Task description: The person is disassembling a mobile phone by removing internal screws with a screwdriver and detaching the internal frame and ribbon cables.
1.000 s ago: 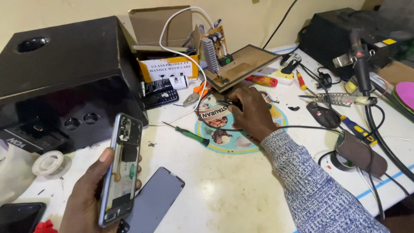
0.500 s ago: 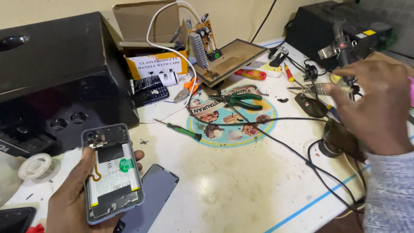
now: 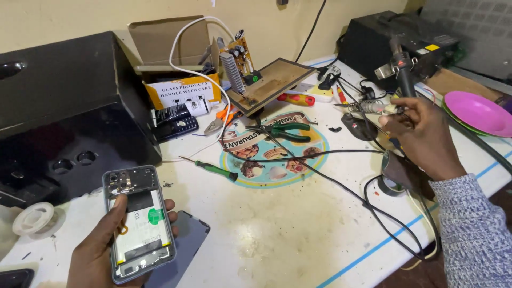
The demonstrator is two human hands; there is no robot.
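1. Left hand (image 3: 104, 250), 7 o'clock, nearest: grasps the phone (image 3: 140, 221) by its edges, thumb laid across the open back. Rear cover is off; battery, green tab and upper board are exposed. Judged: opening is done, reassembly is not.
2. Back cover (image 3: 181, 242), dark, just beside the phone at its 4 o'clock, partly under it, flat on the table (image 3: 277, 234). Not refitted.
3. Tape roll (image 3: 33, 218), white, 8 o'clock, near the left edge.
4. Screwdriver (image 3: 210, 168), green handle, centre, lying loose on the table.
5. Round mat (image 3: 274, 154), printed, centre; black cables cross it.
6. Pliers (image 3: 285, 132), green grips, on the mat at its 12 o'clock.
7. Right hand (image 3: 421, 136), 3 o'clock: clenched around a slim pale tool handle (image 3: 373, 108) beside the stand; whether it is a soldering iron cannot be told. Well apart from the phone, so no work on the board shows as begun.
8. Circuit board (image 3: 240, 64), with heat sink, upright at 12 o'clock on a tilted brown tray (image 3: 277, 77).
9. Carton (image 3: 176, 64), 11 o'clock, behind a small keypad phone (image 3: 176, 124).
10. Black box (image 3: 58, 106), 10 o'clock.
11. Station (image 3: 400, 45), black, 1 o'clock; pink plate (image 3: 477, 112) at 2 o'clock.
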